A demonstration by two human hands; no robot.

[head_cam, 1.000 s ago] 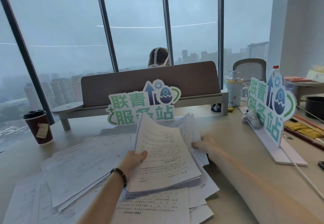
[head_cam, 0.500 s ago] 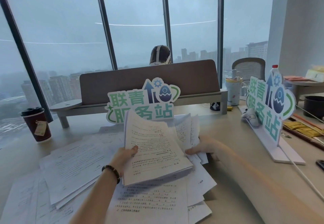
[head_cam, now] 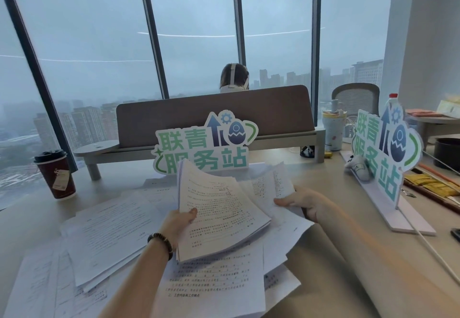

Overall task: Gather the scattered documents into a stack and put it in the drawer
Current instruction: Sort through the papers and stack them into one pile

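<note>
Left hand (head_cam: 179,223), centre of frame, thumb on top, pinching a thick sheaf of printed documents (head_cam: 219,210) lifted and tilted above the desk (head_cam: 331,263). Right hand (head_cam: 302,202), right of centre, thumb curled over a thinner bunch of sheets (head_cam: 271,183) fanned beside it. More loose papers (head_cam: 104,238) spread flat, lower left. Red coffee cup (head_cam: 56,174) at left edge; 2 green signs (head_cam: 202,143) behind. Drawer not visible
</note>
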